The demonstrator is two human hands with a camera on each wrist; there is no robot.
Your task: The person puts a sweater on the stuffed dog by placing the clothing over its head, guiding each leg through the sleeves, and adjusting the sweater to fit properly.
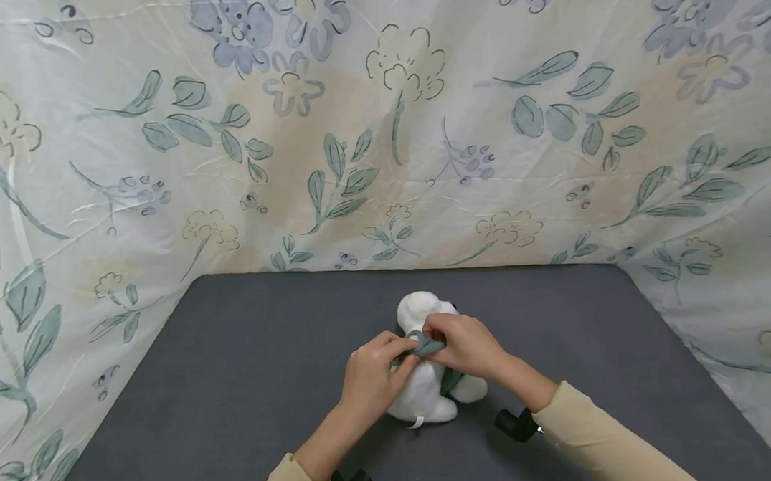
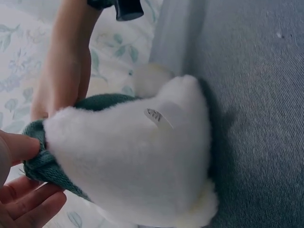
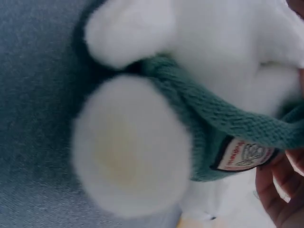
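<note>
A white, furry plush toy (image 1: 421,389) sits upright on the dark grey bench (image 1: 268,367). The left hand (image 1: 369,381) and right hand (image 1: 470,344) have fingers pinching a green knitted garment (image 1: 429,345) near its neck, though the right's exact hold is partly hidden. Best ease the knit evenly, without tipping the toy.

Soft light, faint shadows on the grey table (image 1: 248,354), bluish, blurrier wrist views

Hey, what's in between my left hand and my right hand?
The head view shows green knitwear between the left hand and right hand, on the white plush toy.
</note>
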